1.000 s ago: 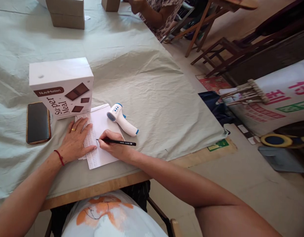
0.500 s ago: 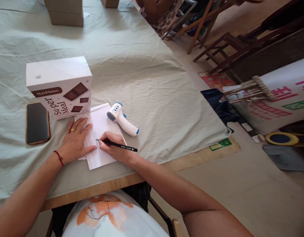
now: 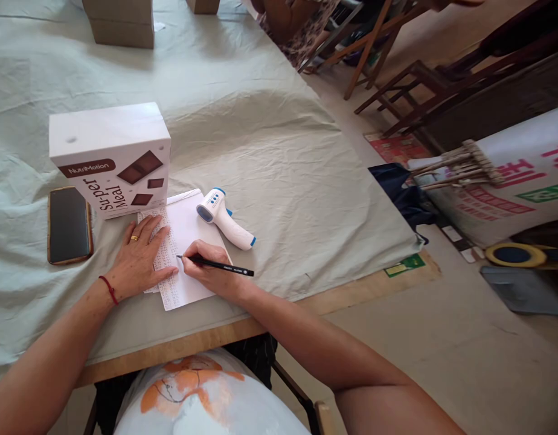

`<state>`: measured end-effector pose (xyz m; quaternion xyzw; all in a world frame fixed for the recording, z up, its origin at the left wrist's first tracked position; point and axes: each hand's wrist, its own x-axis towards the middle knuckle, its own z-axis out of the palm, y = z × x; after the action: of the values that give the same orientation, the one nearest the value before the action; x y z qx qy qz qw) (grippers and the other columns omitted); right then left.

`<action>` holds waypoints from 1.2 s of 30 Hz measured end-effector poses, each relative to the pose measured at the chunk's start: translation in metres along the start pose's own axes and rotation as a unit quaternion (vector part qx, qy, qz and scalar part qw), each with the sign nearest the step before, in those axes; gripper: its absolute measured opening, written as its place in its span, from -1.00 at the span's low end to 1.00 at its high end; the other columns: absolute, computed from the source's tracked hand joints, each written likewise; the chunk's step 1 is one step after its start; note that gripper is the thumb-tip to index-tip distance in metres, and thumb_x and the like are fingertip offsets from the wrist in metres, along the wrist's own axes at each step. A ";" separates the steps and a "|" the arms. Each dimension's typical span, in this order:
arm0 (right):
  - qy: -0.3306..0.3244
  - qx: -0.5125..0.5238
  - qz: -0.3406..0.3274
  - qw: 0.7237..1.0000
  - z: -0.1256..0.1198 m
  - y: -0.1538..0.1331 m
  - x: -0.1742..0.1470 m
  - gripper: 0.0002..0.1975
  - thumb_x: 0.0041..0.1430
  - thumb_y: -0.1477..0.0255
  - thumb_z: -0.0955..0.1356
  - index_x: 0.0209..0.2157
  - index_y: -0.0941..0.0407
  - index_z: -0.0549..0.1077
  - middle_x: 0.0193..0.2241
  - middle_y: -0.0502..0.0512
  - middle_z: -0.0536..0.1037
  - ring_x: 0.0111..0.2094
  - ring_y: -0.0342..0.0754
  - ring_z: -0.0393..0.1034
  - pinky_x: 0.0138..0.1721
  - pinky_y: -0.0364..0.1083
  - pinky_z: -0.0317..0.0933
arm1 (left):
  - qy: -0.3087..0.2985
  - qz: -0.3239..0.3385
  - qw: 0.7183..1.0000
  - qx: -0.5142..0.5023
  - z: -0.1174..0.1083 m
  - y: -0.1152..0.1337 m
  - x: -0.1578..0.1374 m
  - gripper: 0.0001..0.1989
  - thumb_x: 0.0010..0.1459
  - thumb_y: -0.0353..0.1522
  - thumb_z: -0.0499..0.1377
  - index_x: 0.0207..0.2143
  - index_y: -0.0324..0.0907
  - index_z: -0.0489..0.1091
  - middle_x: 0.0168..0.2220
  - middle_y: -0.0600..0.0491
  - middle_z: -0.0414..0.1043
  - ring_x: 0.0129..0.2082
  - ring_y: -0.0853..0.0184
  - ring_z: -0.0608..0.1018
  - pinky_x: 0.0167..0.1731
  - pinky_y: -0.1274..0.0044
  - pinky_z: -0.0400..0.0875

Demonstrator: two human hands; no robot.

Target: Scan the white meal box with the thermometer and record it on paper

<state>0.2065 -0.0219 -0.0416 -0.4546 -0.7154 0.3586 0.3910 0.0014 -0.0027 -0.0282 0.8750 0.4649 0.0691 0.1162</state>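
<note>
My right hand [image 3: 206, 266] is closed around a black pen [image 3: 222, 264], its tip at the white paper [image 3: 192, 290]. Rows of small handwriting run down the paper's left part. Flat across those rows and the sheet's left edge lies my left hand [image 3: 141, 251], fingers spread, with a ring and a red wrist cord. A white and blue infrared thermometer [image 3: 227, 220] rests over the paper's upper right edge. Just beyond my left hand stands a white box [image 3: 109, 133] with brown printing. A dark phone [image 3: 69, 225] lies to its left.
A pale cloth [image 3: 270, 181] covers the table, whose wooden edge [image 3: 170, 352] shows near my body. Cardboard boxes [image 3: 120, 24] stand at the far side. Past the table's right edge are wooden chairs [image 3: 410, 90], a printed sack [image 3: 509, 181] and part of another person [image 3: 297, 30].
The pen's rear end has shifted very slightly to the right. My left hand stays in place on the paper, and the objects around it have not moved.
</note>
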 end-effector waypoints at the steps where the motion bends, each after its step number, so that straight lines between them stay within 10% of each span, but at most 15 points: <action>1: -0.002 0.000 0.000 1.000 0.000 0.000 0.000 -0.87 0.10 0.47 0.28 -0.52 0.06 0.30 -0.58 -0.08 0.40 -0.54 -0.19 0.26 -0.44 -0.17 0.18 | 0.001 0.001 1.000 -0.001 0.000 0.000 0.000 -0.27 0.15 -0.06 0.21 0.25 -0.29 0.18 0.34 -0.35 0.10 0.37 -0.14 0.12 0.31 -0.01 -0.04; 36: 0.036 -0.010 0.006 0.999 0.002 0.002 0.000 -0.87 0.06 0.44 0.28 -0.54 0.06 0.28 -0.61 -0.09 0.39 -0.56 -0.18 0.23 -0.45 -0.15 0.16 | 0.002 0.002 1.000 -0.001 -0.001 0.000 0.000 -0.26 0.14 -0.09 0.23 0.24 -0.31 0.17 0.33 -0.37 0.09 0.37 -0.14 0.12 0.31 -0.02 -0.05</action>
<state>0.2060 -0.0214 -0.0443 -0.4753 -0.7017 0.3373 0.4098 0.0012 -0.0024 -0.0277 0.8756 0.4633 0.0713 0.1163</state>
